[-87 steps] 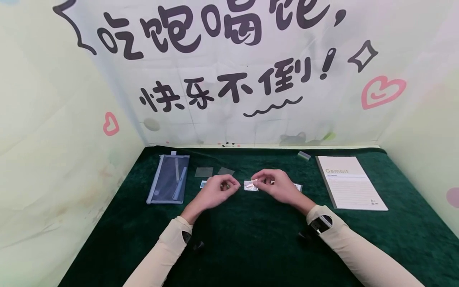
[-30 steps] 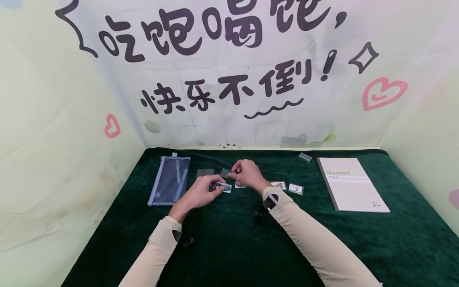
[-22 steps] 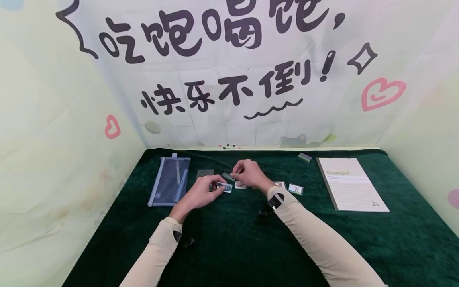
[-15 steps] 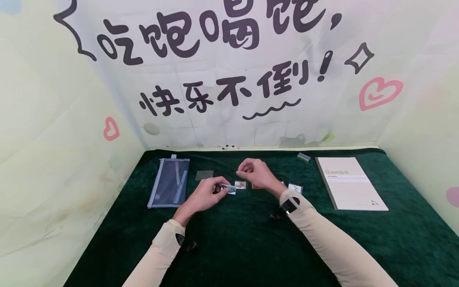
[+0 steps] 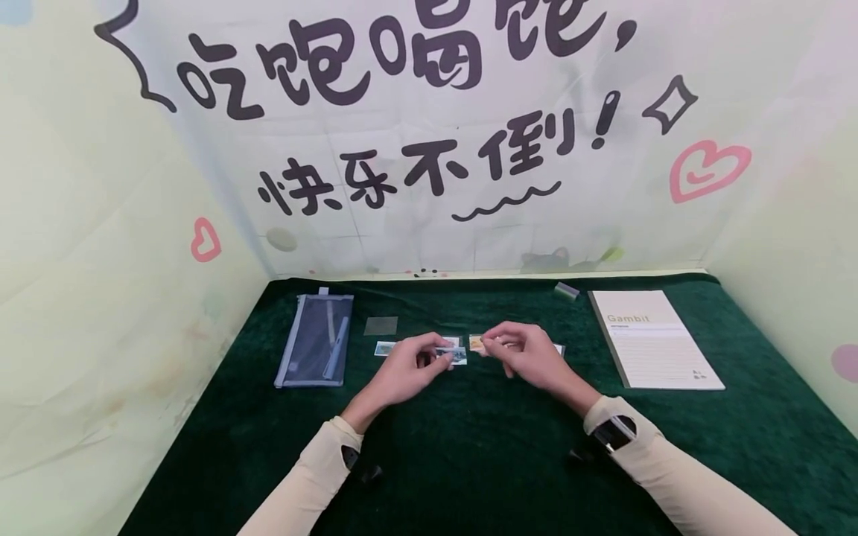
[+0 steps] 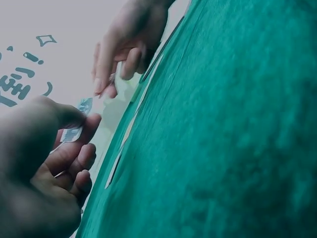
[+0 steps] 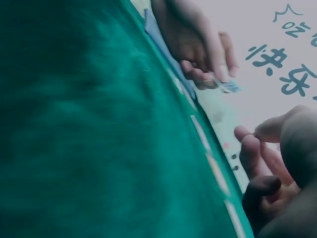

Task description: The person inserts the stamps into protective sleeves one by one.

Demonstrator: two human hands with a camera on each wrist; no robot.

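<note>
In the head view my left hand [image 5: 410, 366] pinches a small bluish picture card [image 5: 458, 356] between thumb and fingers, just over the cloth. The left wrist view shows the same card [image 6: 73, 133] jutting past the thumb. My right hand [image 5: 532, 356] faces it, a short gap away, with thumb and forefinger pinched on a thin clear sleeve; the sleeve itself is almost invisible at the fingertips. Under and between the hands lies a row of little cards: a bluish one [image 5: 384, 348] on the left, an orange one [image 5: 477, 343], and one [image 5: 559, 349] partly hidden by the right hand.
A flat clear sleeve [image 5: 380, 326] lies behind the left hand. Further left is a blue mesh zip pouch [image 5: 315, 342] with a pen inside. On the right lie a notebook [image 5: 657, 342] and a small eraser-like block [image 5: 567, 291]. Green cloth [image 5: 456, 461] covers the table.
My right hand has lifted the tilted clear sleeve from behind the cards and drawn it rightward. The left hand has picked up the bluish card and brought it right, towards the middle.
</note>
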